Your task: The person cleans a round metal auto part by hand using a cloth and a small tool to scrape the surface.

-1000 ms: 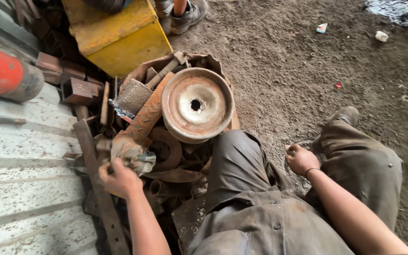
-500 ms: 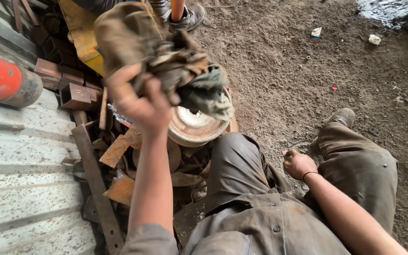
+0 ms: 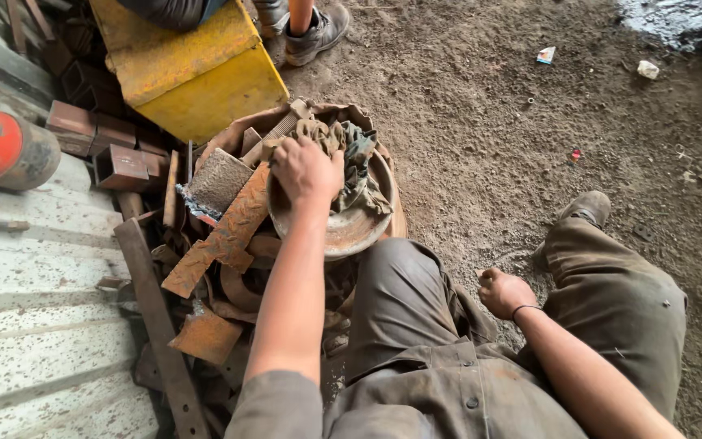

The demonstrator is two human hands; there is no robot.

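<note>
My left hand (image 3: 306, 169) presses a dirty crumpled rag (image 3: 349, 162) onto a rusty round metal disc (image 3: 351, 229) that lies on a heap of scrap. The rag covers the disc's middle and far side. My right hand (image 3: 504, 293) is a loose fist holding nothing, resting between my knees just above the dirt floor. I sit with both legs in grey-brown trousers, a worn shoe (image 3: 585, 207) on my right foot.
Rusty scrap strips and plates (image 3: 221, 236) lie left of the disc. A yellow metal box (image 3: 197, 77) stands behind, with another person's shoe (image 3: 314, 32) beside it. A red cylinder (image 3: 2, 150) and corrugated sheet (image 3: 34, 325) are at left. Dirt floor (image 3: 489, 122) spreads right.
My left hand lifted the rag from the scrap pile, raised it high toward the camera, then brought it down onto the disc. My right hand stayed put.
</note>
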